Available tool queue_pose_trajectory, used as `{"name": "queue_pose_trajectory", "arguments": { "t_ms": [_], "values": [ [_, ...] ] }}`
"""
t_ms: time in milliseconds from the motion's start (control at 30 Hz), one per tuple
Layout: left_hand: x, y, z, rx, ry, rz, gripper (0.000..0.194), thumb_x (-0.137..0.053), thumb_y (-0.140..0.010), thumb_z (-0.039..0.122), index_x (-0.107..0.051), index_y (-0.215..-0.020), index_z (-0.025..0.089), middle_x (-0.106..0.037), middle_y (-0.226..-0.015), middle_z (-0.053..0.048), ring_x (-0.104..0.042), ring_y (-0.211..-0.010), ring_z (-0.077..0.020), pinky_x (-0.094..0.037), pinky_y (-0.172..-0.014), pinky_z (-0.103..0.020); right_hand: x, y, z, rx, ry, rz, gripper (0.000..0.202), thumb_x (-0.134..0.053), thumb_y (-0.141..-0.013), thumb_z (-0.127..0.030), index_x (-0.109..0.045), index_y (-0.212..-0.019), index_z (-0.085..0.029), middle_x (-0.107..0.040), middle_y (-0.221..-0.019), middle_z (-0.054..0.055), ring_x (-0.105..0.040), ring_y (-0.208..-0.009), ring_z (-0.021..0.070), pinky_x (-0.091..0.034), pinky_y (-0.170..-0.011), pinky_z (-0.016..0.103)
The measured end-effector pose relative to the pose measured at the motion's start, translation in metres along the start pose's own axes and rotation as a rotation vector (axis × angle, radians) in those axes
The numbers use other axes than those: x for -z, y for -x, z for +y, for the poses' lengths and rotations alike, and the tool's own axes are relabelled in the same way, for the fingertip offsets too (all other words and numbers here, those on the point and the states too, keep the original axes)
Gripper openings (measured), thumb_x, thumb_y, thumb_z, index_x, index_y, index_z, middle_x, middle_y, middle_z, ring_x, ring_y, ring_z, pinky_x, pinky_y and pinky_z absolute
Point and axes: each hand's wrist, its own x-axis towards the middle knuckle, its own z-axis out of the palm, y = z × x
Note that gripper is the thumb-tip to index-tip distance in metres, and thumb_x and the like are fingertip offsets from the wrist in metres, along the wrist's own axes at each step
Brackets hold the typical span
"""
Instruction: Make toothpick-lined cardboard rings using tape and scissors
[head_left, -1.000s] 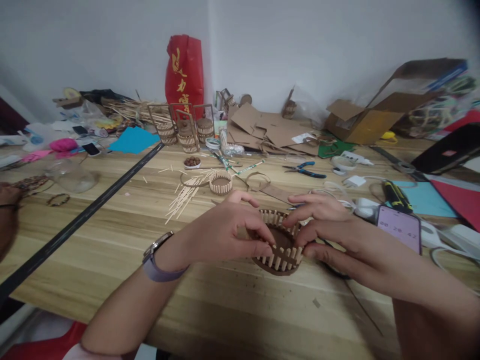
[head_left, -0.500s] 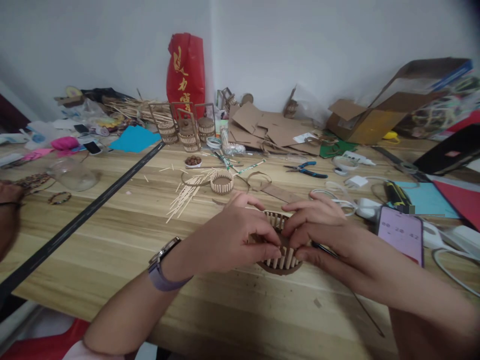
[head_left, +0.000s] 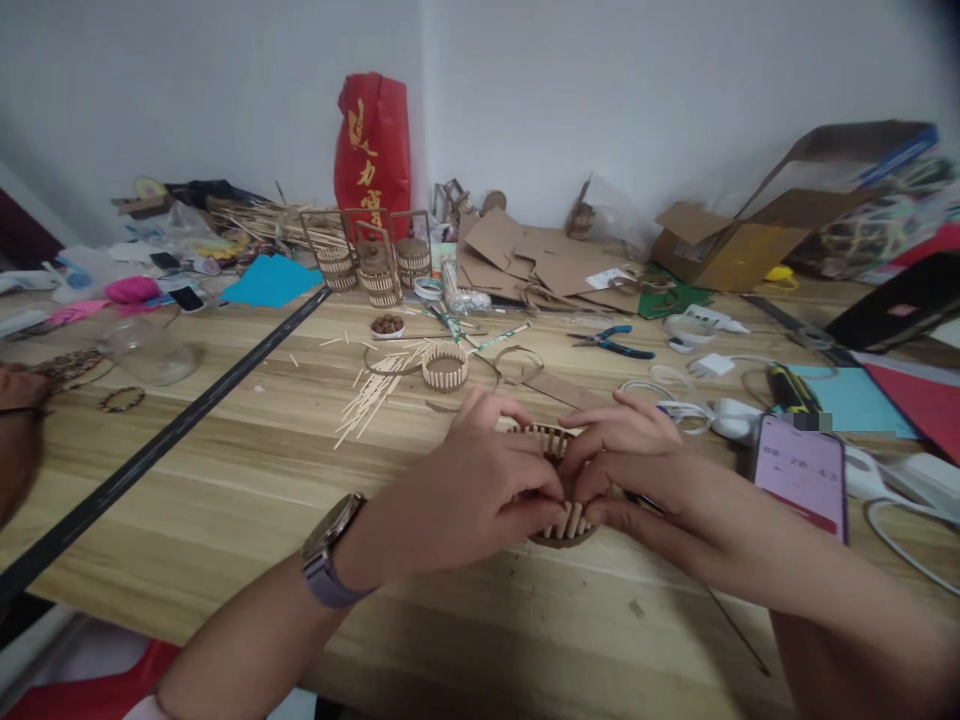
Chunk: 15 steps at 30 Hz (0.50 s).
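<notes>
Between my hands sits a small round basket (head_left: 564,530) of short pale sticks set upright around a brown cardboard base. My left hand (head_left: 499,475), with a watch on the wrist, pinches the near-left part of its stick wall between thumb and forefinger. From the other side, my right hand (head_left: 637,465) pinches the near-right part of the wall in the same way. My fingers cover much of the basket's sides and inside. A thin dark rod (head_left: 731,625) lies under my right forearm. Beyond my hands stands a smaller stick ring (head_left: 444,370).
Loose sticks (head_left: 371,395) lie left of the ring. Blue-handled pliers (head_left: 619,343), a phone (head_left: 801,475) and cables are to the right. Finished handled baskets (head_left: 379,275), a red bag (head_left: 373,150) and cardboard pieces (head_left: 525,250) stand behind. Another person's hand (head_left: 19,430) is at far left.
Both hands stay at the basket with only slight finger shifts. My left hand and wrist have dropped a little and cover more of the near-left wall.
</notes>
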Motion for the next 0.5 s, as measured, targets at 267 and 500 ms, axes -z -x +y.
{"name": "queue_pose_trajectory", "arguments": {
  "t_ms": [267, 500],
  "values": [
    [-0.013, 0.016, -0.014, 0.001, -0.063, -0.076, 0.015, -0.06, -0.093, 0.029, -0.073, -0.087, 0.023, -0.072, -0.089, 0.0, -0.049, -0.109, -0.0221, -0.029, -0.103, -0.041, -0.025, -0.01, -0.01, -0.009, 0.116, -0.044, 0.02, -0.05, -0.091, -0.015, -0.067, -0.085, -0.024, -0.07, -0.101, 0.003, -0.055, -0.118, 0.025, -0.014, -0.112, 0.064],
    [-0.039, 0.042, -0.027, 0.021, -0.302, 0.017, 0.016, -0.057, -0.093, 0.021, -0.066, -0.08, 0.018, -0.069, -0.083, -0.001, -0.05, -0.109, -0.0265, -0.017, -0.113, -0.06, -0.059, 0.025, 0.022, -0.239, 0.221, 0.228, 0.022, -0.056, -0.091, -0.03, -0.065, -0.109, -0.022, -0.068, -0.113, 0.012, -0.061, -0.108, 0.0278, -0.043, -0.096, 0.052]
  ]
}}
